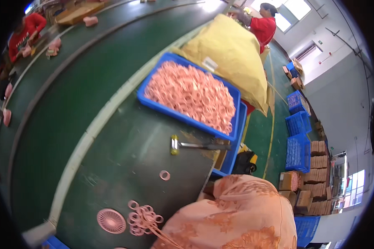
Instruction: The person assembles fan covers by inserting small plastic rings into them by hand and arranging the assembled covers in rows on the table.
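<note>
Neither of my hands shows; orange-pink flowered cloth [241, 211], seemingly my clothing, fills the lower right and hides what lies beneath. Beside it on the dark green work table [124, 166] lies a heap of pink plastic rings [143, 220] with long thin strips running under the cloth. Left of that heap rests a round pink slotted disc [111, 220]. One loose pink ring [165, 179] sits farther up. A hammer [195, 145] with yellow-green ends lies on its side, its handle pointing right. Beyond it, a blue tray [176, 115] is heaped with small pink rings [191, 95].
Another blue tray [238, 147] sits under the first. A large yellow sack [228, 50] stands behind, near a person in red [264, 27]. Another person [25, 35] works at far left past a curved conveyor edge [50, 76]. Blue crates [298, 151] and stacked cardboard [316, 174] line the right.
</note>
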{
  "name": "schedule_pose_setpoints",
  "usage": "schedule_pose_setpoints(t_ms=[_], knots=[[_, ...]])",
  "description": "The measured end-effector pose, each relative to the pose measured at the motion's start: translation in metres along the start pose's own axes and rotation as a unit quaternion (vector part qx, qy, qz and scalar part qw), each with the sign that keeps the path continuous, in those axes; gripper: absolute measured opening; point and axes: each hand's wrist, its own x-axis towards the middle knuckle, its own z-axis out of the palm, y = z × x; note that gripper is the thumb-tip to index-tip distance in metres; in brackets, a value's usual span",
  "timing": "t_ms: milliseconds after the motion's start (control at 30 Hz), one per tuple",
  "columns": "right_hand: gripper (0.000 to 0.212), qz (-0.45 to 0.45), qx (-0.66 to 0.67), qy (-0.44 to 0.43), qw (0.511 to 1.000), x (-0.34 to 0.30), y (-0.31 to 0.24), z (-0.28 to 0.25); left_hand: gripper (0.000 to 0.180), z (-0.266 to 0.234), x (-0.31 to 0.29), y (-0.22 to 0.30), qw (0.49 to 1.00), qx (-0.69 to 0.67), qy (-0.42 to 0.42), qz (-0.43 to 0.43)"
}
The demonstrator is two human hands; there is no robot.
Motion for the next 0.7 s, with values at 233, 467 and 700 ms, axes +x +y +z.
schedule_pose_setpoints(t_ms=[233, 467, 700], knots=[[0.056, -0.101, -0.067, -0.133, 0.984, 0.023, 0.05, -0.055, 0.024, 0.139, -0.256, -0.004, 0.969, 0.012, -0.017, -0.244], [0.022, -0.408, -0.178, -0.163, 0.881, -0.122, -0.103, -0.209, 0.025, 0.16, -0.363, 0.034, 0.92, 0.053, 0.043, -0.385], [0.016, -0.582, 0.175, -0.096, 0.788, -0.231, -0.235, -0.262, 0.028, 0.038, -0.344, 0.168, 0.968, 0.005, 0.059, -0.244]])
